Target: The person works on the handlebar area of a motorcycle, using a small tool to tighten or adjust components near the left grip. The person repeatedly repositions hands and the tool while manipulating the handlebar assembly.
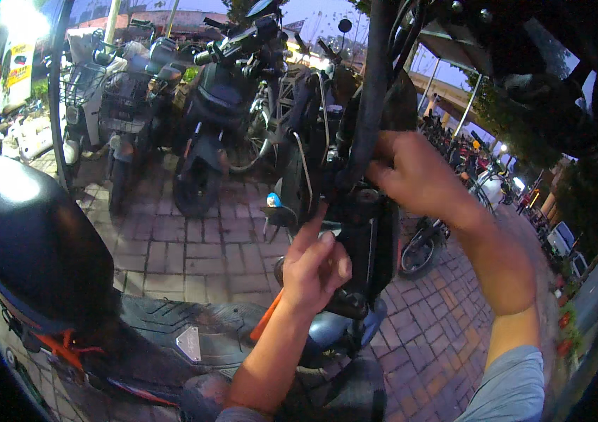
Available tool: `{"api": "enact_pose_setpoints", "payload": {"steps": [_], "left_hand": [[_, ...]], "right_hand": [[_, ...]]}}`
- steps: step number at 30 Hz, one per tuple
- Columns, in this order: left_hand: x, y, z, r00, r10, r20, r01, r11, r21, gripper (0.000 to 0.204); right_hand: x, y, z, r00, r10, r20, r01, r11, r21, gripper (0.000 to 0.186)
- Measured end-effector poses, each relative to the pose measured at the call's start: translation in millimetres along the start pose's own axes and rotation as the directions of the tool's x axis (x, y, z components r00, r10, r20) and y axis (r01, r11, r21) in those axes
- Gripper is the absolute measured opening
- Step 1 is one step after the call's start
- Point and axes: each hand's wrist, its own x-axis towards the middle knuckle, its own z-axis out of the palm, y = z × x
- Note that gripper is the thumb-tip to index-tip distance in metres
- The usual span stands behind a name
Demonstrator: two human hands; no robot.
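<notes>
A black electric scooter stands sideways before me, its seat [39, 232] at the left and its footboard [148, 327] running toward the steering column. My left hand [313, 271] is at the dark front panel [368, 243]. Its index finger points up against the panel's edge, while the other fingers are bent and hold nothing I can see. Higher up, my right hand [415, 172] has its fingers bent in at a thick dark upright piece [371, 105]. The fingertips and whatever they grip are hidden there. Left of the column sits a small blue round piece [273, 200].
Several parked scooters, including a dark one [204, 133], line the back left, some with wire baskets [126, 95]. More two-wheelers stand at the right, a wheel [420, 254] close by. Brick paving [440, 330] lies underneath. Dark parts [545, 91] overhang the upper right.
</notes>
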Motion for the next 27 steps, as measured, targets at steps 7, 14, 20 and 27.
{"api": "enact_pose_setpoints", "payload": {"steps": [7,14,20,27], "left_hand": [[4.8,-0.8,0.0,1.0,-0.021,0.013,0.022,0.998,-0.053,0.048],[3.8,-3.5,-1.1,0.997,-0.029,0.073,0.039,0.991,-0.13,0.049],[2.4,-8.0,11.2,1.0,0.003,-0.007,-0.004,0.997,-0.082,0.049],[18.3,-16.1,58.0,0.864,0.232,-0.446,-0.145,0.964,0.221,0.03]], "right_hand": [[2.3,-4.4,-5.5,0.997,0.044,0.067,-0.032,0.986,-0.164,0.021],[-19.1,-5.2,14.2,0.953,0.287,-0.092,-0.23,0.891,0.391,0.026],[-12.8,20.3,8.5,0.993,0.045,-0.105,-0.018,0.97,0.244,0.027],[6.9,20.3,-8.1,0.988,-0.156,0.015,0.156,0.985,-0.076,0.023]]}}
